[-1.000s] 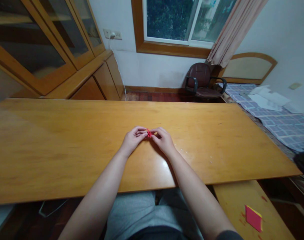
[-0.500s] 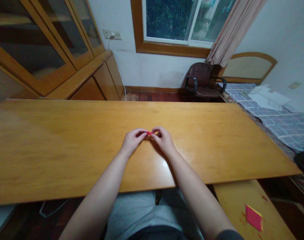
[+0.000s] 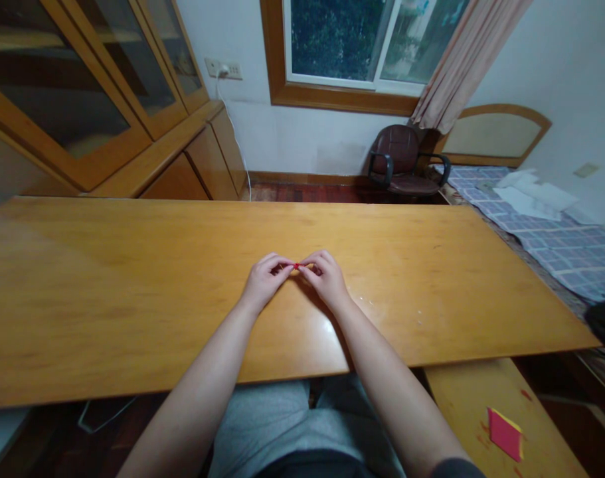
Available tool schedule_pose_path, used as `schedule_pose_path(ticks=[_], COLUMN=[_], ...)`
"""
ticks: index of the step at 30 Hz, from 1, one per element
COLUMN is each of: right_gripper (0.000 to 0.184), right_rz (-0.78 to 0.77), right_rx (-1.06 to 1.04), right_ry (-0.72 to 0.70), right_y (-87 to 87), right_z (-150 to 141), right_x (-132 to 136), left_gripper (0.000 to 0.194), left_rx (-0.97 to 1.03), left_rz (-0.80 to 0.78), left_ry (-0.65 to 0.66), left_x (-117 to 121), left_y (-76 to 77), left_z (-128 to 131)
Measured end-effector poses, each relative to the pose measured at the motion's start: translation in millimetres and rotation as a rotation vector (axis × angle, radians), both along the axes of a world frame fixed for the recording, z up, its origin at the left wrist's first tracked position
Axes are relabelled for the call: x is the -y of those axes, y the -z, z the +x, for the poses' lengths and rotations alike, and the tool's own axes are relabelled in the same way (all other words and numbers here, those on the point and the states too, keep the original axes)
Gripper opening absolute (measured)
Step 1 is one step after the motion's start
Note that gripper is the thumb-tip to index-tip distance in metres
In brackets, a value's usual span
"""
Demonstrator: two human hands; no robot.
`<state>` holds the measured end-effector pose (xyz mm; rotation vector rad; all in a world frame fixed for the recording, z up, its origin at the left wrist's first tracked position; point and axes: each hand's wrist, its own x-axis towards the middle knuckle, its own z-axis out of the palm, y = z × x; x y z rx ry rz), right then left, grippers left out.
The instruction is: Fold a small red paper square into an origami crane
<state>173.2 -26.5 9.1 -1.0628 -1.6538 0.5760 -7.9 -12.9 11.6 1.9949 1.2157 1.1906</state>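
Note:
Between my fingertips, over the middle of the wooden table [image 3: 133, 285], is a small red piece [image 3: 297, 266] that looks like folded paper; its exact shape is mostly covered by my fingers. My left hand [image 3: 268, 279] pinches it from the left with thumb and fingers together. From the right, my right hand [image 3: 326, 277] pinches the same piece. Both hands are close to the tabletop, their fingertips almost meeting.
Red and yellow paper squares [image 3: 505, 434] lie on a lower wooden surface [image 3: 461, 392] at the bottom right. Tiny pale specks dot the table right of my hands. Beyond the table stand a brown armchair [image 3: 402, 156], a glass-door cabinet [image 3: 107, 153] and a bed [image 3: 551, 226].
My fingertips have drawn closer together, and less of the red piece shows between them. My right-hand fingers have closed further. The forearms stay nearly in place.

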Motion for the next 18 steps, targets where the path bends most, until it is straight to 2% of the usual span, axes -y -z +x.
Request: schedule_pose_path(ticks=[8,14,18], right_gripper=[0.003,0.004,0.004], right_rz=[0.012,0.044,0.062], right_rx=[0.011,0.007,0.004], right_ry=[0.006,0.020,0.038], right_y=[1.9,1.3,2.0], right_z=[-0.2,0.7,1.2], right_x=[0.7,0.8,0.3], left_gripper=[0.010,0.007,0.005], left_rx=[0.031,0.037,0.042], left_rz=[0.069,0.099,0.113], left_ry=[0.014,0.042,0.017], left_x=[-0.4,0.6,2.2], left_y=[2.6,0.7,-1.9], left_z=[-0.8,0.5,1.2])
